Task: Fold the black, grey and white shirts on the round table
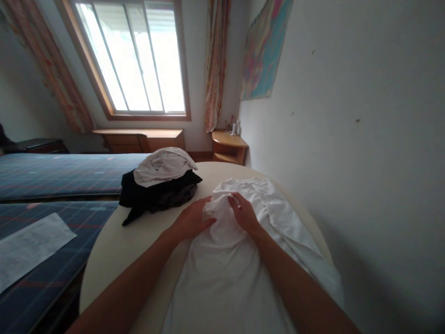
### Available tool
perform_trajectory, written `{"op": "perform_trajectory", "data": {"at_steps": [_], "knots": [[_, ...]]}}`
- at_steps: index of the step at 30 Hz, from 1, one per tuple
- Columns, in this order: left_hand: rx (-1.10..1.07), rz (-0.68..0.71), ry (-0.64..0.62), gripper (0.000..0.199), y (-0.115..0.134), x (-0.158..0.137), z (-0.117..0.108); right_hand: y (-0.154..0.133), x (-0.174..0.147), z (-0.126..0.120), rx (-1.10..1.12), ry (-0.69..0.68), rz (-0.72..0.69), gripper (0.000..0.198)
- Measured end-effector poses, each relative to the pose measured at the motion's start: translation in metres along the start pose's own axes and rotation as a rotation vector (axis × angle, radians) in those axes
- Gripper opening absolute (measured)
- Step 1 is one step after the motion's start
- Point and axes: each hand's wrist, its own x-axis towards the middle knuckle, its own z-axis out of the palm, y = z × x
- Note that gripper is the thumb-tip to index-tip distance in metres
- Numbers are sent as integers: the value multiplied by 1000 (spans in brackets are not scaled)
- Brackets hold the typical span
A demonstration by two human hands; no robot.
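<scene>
A white shirt (225, 278) lies lengthwise over the round table, its far end rumpled and one part folded along the right side. My left hand (194, 219) rests at the shirt's left edge, thumb and fingers apart, with the fingertips partly hidden by cloth. Just right of it, my right hand (245, 213) pinches a fold of the shirt's upper part between thumb and fingers. The near end of the shirt runs out of view between my forearms.
On the cream round table (139, 260), a pile of black clothes (156, 192) with a bundled whitish garment (165, 164) on top stands at the left. Plaid beds (79, 174) lie beyond, one bearing a paper sheet (34, 246). A wall (375, 185) borders the right.
</scene>
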Motion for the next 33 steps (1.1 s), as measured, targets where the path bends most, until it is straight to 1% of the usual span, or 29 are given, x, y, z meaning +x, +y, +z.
{"op": "perform_trajectory", "data": {"at_steps": [3,5,7,9,11,13,15,17,18,20,21,23,26,29,31,33], "knots": [[-243,-78,-45,73,-12,2,15,10,7,-4,411,100,91,32],[-407,-103,-78,73,-16,3,24,17,11,-6,689,137,181,32],[-497,-107,-89,67,-16,5,29,21,14,-8,850,171,279,34],[-538,-100,-57,55,-13,8,30,22,15,-12,880,196,369,37],[-535,-98,3,39,-9,9,26,22,15,-17,807,184,421,38],[-468,-95,82,33,-4,10,21,24,15,-23,713,173,430,35],[-358,-82,161,41,-1,10,16,27,16,-28,632,198,425,32],[-267,-80,196,55,0,9,12,32,18,-33,519,248,421,32],[-241,-94,183,62,1,9,11,34,18,-35,444,268,414,33],[-225,-142,100,70,2,7,10,37,19,-38,267,283,389,38],[-224,-160,47,70,4,6,10,38,18,-39,166,274,370,39],[-201,-156,-34,62,9,2,10,37,16,-39,-61,237,322,38],[-111,-54,-58,45,19,-8,10,32,14,-37,-326,168,254,39],[-33,51,-76,41,27,-19,7,23,21,-30,-447,123,248,41],[0,95,-115,41,30,-23,5,18,32,-24,-527,70,288,46],[20,123,-146,41,30,-25,4,14,48,-18,-618,-45,371,60]]}}
